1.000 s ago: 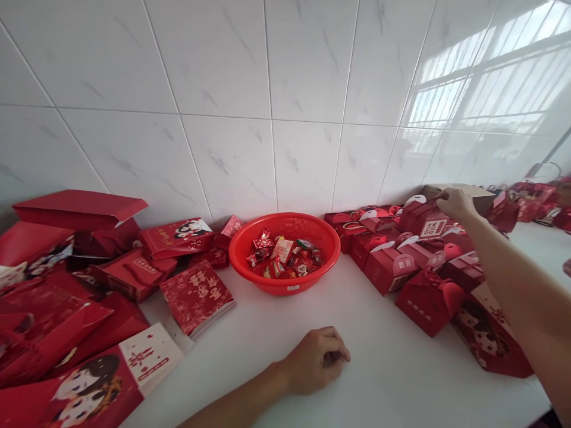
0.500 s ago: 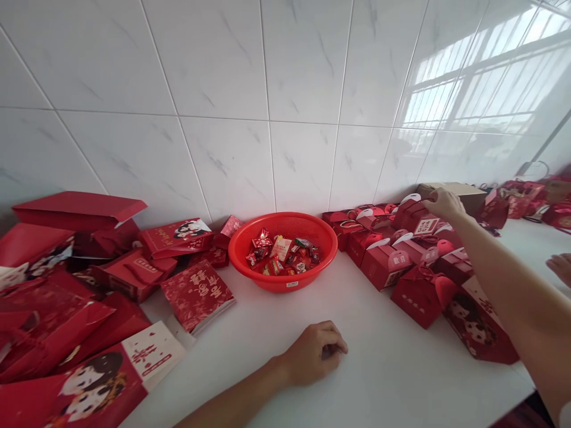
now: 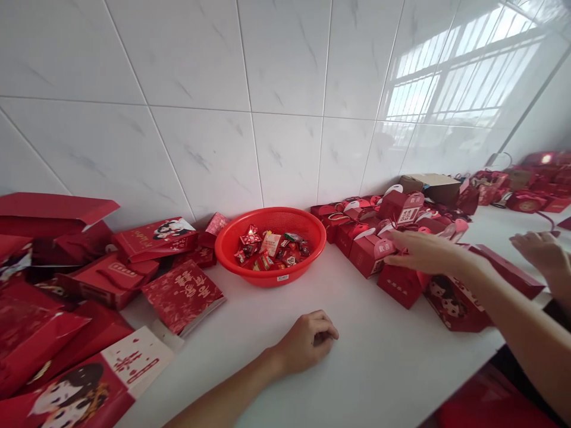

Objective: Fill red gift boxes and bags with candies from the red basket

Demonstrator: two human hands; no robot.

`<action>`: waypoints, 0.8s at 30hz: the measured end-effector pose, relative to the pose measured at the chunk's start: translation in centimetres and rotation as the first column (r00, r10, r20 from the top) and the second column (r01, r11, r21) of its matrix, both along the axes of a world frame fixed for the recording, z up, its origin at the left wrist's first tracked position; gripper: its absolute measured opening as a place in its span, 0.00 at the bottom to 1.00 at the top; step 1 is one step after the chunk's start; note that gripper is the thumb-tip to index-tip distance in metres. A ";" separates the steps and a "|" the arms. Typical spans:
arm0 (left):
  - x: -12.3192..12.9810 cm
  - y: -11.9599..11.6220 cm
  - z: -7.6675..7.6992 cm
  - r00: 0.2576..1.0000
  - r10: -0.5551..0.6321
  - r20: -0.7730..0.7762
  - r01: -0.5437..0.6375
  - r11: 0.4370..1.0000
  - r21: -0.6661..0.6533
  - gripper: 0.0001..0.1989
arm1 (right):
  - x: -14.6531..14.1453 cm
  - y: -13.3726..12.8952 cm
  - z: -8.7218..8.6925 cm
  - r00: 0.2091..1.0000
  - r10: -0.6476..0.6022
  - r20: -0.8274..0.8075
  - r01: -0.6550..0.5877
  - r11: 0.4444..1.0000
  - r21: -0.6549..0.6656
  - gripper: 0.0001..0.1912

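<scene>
My left hand [image 3: 306, 342] rests on the white table, fingers loosely curled, with nothing visible in them. Fingers stretched out, my right hand [image 3: 419, 252] hovers over a cluster of red gift boxes and holds nothing. Just behind it, a red box with a white label [image 3: 401, 205] sits on top of the other boxes. In front of the cluster are a small red box [image 3: 399, 285] and a box printed with cartoon figures [image 3: 455, 303], partly hidden by my right arm. Between my hands and the wall stands a red plastic basket [image 3: 276, 279] of wrapped sweets [image 3: 270, 244].
Flattened and folded red gift boxes [image 3: 120, 273] pile up on the left, with a patterned red box [image 3: 182, 297] at their edge. A co-worker's hand [image 3: 539, 252] is at the right, near a long red box [image 3: 508, 270]. The tiled wall [image 3: 285, 154] bounds the table.
My right hand has let go of the labelled red box atop the cluster and drawn back toward me. A long red box now shows at the right, near the co-worker's hand. The view has turned right.
</scene>
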State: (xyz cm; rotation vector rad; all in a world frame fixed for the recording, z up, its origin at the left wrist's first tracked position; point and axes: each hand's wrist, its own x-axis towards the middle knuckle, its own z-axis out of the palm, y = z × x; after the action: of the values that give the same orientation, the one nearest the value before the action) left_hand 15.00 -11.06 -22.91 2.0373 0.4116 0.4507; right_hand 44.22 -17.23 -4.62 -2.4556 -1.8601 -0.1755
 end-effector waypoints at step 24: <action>0.1 -0.2 0.6 1.000 -0.017 0.002 0.017 0.999 0.042 0.09 | 1.7 -10.7 -7.1 0.876 -0.468 -0.119 0.398 0.560 0.726 0.26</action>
State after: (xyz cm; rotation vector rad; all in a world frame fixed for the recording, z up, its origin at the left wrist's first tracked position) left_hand 15.07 -11.27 -22.27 2.0791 0.3853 0.4549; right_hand 45.93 -27.90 -11.73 -2.2171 -0.8347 -0.8824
